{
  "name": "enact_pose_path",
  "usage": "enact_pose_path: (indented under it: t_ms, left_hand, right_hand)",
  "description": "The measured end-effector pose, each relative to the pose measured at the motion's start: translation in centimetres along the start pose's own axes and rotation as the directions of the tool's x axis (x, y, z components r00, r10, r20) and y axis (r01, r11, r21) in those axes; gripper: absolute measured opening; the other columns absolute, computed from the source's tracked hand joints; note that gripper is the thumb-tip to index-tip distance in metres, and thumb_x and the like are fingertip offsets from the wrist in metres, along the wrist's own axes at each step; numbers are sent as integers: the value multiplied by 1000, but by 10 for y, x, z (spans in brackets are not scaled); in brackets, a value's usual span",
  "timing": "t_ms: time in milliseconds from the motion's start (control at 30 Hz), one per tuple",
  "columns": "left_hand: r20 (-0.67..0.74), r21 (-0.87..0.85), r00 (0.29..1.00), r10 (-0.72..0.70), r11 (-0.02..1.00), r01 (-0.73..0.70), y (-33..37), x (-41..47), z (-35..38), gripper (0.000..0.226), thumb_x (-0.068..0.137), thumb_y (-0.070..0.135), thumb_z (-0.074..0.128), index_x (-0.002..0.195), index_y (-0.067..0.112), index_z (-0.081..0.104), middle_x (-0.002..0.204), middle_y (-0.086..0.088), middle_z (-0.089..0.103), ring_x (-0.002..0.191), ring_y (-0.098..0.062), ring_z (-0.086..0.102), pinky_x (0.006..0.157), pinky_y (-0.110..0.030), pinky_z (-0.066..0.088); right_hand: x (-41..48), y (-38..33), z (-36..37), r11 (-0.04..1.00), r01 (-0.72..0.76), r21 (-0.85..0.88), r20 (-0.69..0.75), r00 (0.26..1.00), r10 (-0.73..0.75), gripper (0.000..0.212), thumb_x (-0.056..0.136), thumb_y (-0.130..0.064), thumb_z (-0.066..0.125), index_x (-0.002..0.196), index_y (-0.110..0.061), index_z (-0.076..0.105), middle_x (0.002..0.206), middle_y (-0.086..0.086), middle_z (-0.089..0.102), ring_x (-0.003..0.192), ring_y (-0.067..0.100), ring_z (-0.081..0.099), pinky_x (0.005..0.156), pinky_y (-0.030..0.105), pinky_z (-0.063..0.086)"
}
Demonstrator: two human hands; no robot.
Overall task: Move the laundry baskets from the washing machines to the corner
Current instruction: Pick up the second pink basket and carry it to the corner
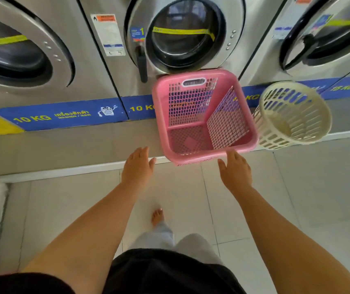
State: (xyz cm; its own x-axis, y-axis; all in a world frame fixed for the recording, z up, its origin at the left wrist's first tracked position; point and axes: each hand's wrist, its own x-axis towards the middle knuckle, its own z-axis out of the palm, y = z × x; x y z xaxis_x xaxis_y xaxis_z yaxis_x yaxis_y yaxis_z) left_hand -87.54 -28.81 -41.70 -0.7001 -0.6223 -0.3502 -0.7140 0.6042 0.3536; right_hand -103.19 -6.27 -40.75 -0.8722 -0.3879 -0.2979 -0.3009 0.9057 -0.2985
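Note:
A square pink laundry basket (203, 115) stands empty on the raised step in front of the middle washing machine (182, 35). Touching its right side is a round cream basket (293, 115), also empty. My left hand (137, 166) reaches forward, fingers apart, a short way left of the pink basket's near rim and clear of it. My right hand (234, 169) is open too, its fingertips at the near right corner of the pink rim; a grip is not visible.
Three steel front-loading washers line the back, with a blue 10 KG strip (63, 115) along their base. The grey step (63, 149) ends in a white edge above the pale tiled floor (191, 198). My bare foot (157, 217) is on the tiles.

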Motion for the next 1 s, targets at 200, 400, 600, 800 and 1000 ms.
enact_pose_path:
  t_ms: [200,400,600,800,1000]
  left_hand:
    - [30,-26,999,-27,999,28,40,58,-1,54,98,31,45,146,9,32,149,-16,35,134,-36,37,107,-46,33]
    - [-8,-55,991,-136,989,136,73,107,9,53,96,26,49,141,4,36,141,-20,42,122,-41,45,99,-49,38]
    - [-12,-172,957,-288,944,282,101,161,30,56,94,23,52,143,6,33,141,-21,40,125,-43,43,101,-54,39]
    - [7,-187,908,-419,891,413,110,204,50,68,94,25,51,150,6,17,146,-23,31,129,-45,37,103,-56,36]
    - [-2,-232,863,-505,840,490,97,235,65,81,94,19,52,154,23,-2,145,-26,32,124,-49,44,100,-59,39]
  right_hand:
    - [64,16,-17,996,-63,66,-36,997,66,43,96,-27,49,136,-12,43,147,10,45,131,33,46,107,51,38]
    - [149,33,-31,999,-22,47,11,1000,21,51,95,-27,49,144,-15,36,154,7,36,136,32,38,111,51,34]
    - [241,57,-41,1000,-8,-2,65,998,9,55,95,-30,48,146,-18,31,153,7,36,132,33,41,108,50,36]
    - [302,78,-28,997,66,-48,107,992,-60,64,96,-30,46,153,-20,17,161,9,19,139,37,34,111,49,30]
    - [339,89,-9,995,99,33,105,989,-102,75,96,-28,49,153,-40,0,164,8,2,140,40,33,96,54,45]
